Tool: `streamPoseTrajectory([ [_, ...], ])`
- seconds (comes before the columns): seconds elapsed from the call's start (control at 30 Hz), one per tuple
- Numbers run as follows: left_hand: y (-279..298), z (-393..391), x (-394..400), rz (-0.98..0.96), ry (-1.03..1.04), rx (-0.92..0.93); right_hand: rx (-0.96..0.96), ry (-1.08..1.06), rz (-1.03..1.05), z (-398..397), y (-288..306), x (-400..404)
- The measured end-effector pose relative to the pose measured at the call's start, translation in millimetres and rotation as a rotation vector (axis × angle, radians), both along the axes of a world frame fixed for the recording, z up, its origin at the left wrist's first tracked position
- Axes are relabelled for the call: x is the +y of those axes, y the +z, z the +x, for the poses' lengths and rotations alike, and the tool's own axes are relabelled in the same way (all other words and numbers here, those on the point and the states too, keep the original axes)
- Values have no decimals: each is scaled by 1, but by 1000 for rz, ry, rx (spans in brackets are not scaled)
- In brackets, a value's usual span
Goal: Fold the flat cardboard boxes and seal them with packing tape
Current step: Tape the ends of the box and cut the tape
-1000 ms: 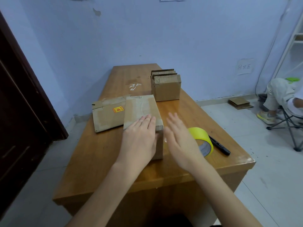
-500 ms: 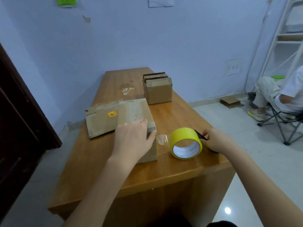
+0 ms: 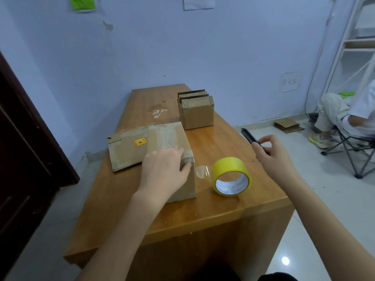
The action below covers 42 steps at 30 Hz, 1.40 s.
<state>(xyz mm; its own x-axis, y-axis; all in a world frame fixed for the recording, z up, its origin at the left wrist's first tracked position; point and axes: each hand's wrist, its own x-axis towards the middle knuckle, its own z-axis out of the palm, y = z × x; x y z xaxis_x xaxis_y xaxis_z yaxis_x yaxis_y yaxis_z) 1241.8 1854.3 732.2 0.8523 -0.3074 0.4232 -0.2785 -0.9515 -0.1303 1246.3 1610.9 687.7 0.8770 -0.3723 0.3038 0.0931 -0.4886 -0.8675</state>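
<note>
While the dark door (image 3: pixel 24 155) fills the far left edge, the wooden table (image 3: pixel 182 216) runs away from the camera toward the blue wall (image 3: pixel 203 47). On its left part lies a flattened carton (image 3: pixel 125 151) with a small yellow sticker, partly tucked under the folded box (image 3: pixel 172 138) beside it. The left hand (image 3: pixel 164 171) rests palm-down on the near top of that box, fingers curled over its right edge and thumb pressed on the side where clear tape (image 3: pixel 202 172) wraps the corner. That strip runs from the box across a short gap to the yellow tape roll (image 3: pixel 231 177), which stands on its edge on the table just right of the box. Farther back, a stack of flat cardboard pieces (image 3: pixel 195 112) stands upright near the table's right side. To the right, the right hand (image 3: pixel 274 157) hovers above the table edge, its fingers pinching a black cutter (image 3: pixel 248 135). At the far right a seated person (image 3: pixel 345 116) occupies a folding chair.
</note>
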Motion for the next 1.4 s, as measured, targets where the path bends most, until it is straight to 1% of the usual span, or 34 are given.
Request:
streamPoseTrajectory([
  [0.03, 0, 0, -1, 2, 2, 0, 34, 32, -1, -4, 7, 3],
  [0.13, -1, -1, -2, 3, 0, -5, 191, 252, 144, -16, 21, 18],
  [0.17, -1, -1, -2, 3, 0, -6, 222, 315, 160, -20, 22, 24],
  [0.23, -1, -2, -2, -1, -3, -8, 215, 355, 67, -26, 22, 33],
  [0.3, -2, -2, -2, -9, -5, -9, 171, 339, -45, -31, 21, 41],
  [0.43, -2, -1, -2, -13, -6, -13, 122, 277, -143, -37, 17, 51],
  [0.57, -2, -1, -2, -22, -12, -14, 129, 240, -171, -39, 17, 60],
  [0.93, -4, 1, -4, -42, 2, -22, 132, 240, -259, -49, 16, 86],
  [1.17, -4, 0, -4, -41, -5, -27, 55, 251, -260, -71, 10, 93],
  [1.3, -4, 0, -4, -28, 1, -14, 42, 235, -245, -76, 10, 91],
  [1.4, -2, 0, -7, 0, 17, -5, 43, 309, -284, -88, 7, 106],
])
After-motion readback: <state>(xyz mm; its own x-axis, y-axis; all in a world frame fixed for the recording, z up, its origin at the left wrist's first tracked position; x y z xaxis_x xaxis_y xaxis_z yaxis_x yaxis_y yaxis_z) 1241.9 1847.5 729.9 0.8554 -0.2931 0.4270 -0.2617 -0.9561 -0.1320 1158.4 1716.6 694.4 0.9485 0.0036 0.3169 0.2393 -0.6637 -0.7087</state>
